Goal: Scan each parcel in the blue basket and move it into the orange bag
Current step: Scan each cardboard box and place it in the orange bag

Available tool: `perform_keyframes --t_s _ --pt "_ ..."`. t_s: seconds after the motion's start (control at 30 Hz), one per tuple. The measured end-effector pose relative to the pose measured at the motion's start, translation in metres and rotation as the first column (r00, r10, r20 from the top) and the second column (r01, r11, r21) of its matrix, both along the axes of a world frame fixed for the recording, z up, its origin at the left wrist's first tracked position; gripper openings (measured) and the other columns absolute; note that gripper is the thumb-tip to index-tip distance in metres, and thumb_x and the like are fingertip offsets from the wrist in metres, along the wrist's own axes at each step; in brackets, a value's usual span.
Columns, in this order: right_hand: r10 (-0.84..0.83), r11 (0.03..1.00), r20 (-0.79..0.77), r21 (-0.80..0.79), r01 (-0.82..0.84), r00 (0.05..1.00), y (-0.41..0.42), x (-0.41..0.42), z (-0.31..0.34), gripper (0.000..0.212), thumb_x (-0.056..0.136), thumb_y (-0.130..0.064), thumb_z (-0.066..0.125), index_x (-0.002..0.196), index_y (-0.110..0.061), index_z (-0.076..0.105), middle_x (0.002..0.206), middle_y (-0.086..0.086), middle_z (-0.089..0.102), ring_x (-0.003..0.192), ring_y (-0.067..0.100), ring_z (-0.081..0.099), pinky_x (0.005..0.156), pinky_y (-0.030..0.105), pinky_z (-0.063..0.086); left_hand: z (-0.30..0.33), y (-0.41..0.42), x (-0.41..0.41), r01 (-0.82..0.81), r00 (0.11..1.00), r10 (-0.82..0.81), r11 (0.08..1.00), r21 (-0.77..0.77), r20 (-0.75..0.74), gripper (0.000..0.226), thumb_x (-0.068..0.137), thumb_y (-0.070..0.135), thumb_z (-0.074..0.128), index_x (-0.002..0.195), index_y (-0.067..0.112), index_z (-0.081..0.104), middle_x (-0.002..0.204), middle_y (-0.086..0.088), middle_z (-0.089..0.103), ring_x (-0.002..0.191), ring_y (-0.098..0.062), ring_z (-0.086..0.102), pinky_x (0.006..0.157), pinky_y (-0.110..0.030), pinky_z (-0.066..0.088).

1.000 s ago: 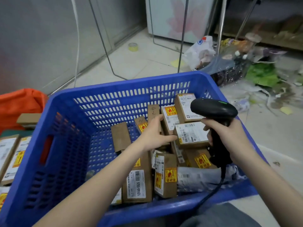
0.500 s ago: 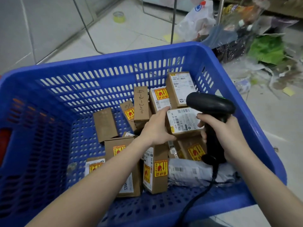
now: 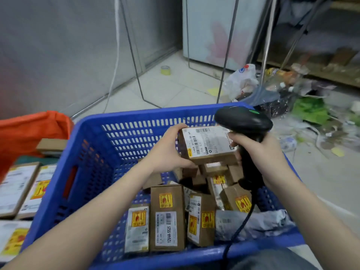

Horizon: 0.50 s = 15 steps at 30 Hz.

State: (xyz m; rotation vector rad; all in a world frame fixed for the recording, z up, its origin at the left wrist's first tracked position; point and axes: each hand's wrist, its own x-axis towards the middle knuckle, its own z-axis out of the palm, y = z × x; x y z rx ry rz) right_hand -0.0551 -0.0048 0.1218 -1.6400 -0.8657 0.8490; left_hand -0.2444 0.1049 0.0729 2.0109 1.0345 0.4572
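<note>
A blue slotted basket (image 3: 93, 152) fills the middle of the view, with several brown cardboard parcels (image 3: 167, 217) and a grey poly mailer (image 3: 253, 225) lying in it. My left hand (image 3: 167, 151) grips a small brown parcel (image 3: 208, 143) by its left end, lifted above the others with its white label up. My right hand (image 3: 266, 152) holds a black handheld scanner (image 3: 243, 119) by the handle, its head right over the parcel's right end, its cable hanging down. The orange bag (image 3: 29, 131) sits to the basket's left.
Several labelled parcels (image 3: 23, 188) lie at the left below the orange bag. Rubbish, plastic bags (image 3: 241, 80) and green wrapping (image 3: 309, 110) litter the floor at the right. Metal rack legs (image 3: 226, 49), a tape roll (image 3: 165, 70) and a white cabinet stand behind.
My left hand has lifted the labelled parcel up out of the pile toward the scanner. The view has tilted up, bringing the orange bag back into sight.
</note>
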Motion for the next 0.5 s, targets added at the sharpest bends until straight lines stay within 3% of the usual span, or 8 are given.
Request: perform_keyframes --t_s 0.07,0.13,0.27,0.37,0.5 --pt "0.038 0.998 0.037 0.044 -0.039 0.999 0.002 -0.017 0.02 0.021 0.083 -0.024 0.069 0.069 -0.012 0.061 0.044 0.001 0.053 0.043 0.013 0.051 0.055 0.028 0.04 0.021 -0.001 -0.022 -0.038 0.998 0.036 0.998 0.047 0.048 0.098 0.06 0.027 0.089 0.14 0.027 0.033 0.137 0.01 0.042 0.12 -0.003 0.044 0.101 -0.023 0.041" --pt "0.074 0.994 0.084 0.075 -0.08 0.994 0.002 -0.032 0.038 0.018 0.084 -0.022 0.069 0.072 -0.011 0.061 0.045 0.001 0.054 0.043 0.012 0.052 0.054 0.028 0.041 0.04 -0.004 -0.043 -0.077 0.992 0.07 0.995 0.067 0.101 0.097 0.057 0.031 0.088 0.137 0.031 0.033 0.134 0.012 0.043 0.119 -0.006 0.049 0.101 -0.036 0.047" --pt "0.082 0.99 0.067 0.111 -0.089 0.994 0.004 -0.061 0.064 0.015 0.083 -0.024 0.07 0.078 -0.012 0.063 0.05 0.001 0.058 0.047 0.012 0.058 0.058 0.031 0.049 0.067 -0.013 -0.081 -0.147 0.964 0.128 0.987 0.065 0.232 0.093 0.059 0.024 0.089 0.126 0.047 0.029 0.139 0.007 0.037 0.118 -0.016 0.054 0.094 -0.031 0.052" --pt "0.089 0.987 0.013 0.131 -0.09 0.996 0.007 -0.089 0.074 0.016 0.084 -0.029 0.07 0.084 -0.014 0.064 0.06 0.003 0.063 0.054 0.012 0.061 0.061 0.029 0.049 0.081 -0.019 -0.108 -0.2 0.938 0.173 0.978 0.064 0.302 0.094 0.062 0.018 0.089 0.123 0.052 0.027 0.14 0.007 0.035 0.115 -0.015 0.056 0.092 -0.027 0.052" --pt "0.035 0.99 -0.109 0.143 -0.02 0.993 0.016 -0.117 0.07 0.02 0.08 -0.036 0.073 0.094 -0.025 0.065 0.079 0.001 0.072 0.076 0.018 0.069 0.074 0.037 0.054 0.089 -0.025 -0.134 -0.234 0.868 0.225 0.972 -0.035 0.444 0.092 0.064 0.008 0.087 0.122 0.052 0.03 0.133 0.021 0.04 0.105 -0.013 0.063 0.079 -0.015 0.052"
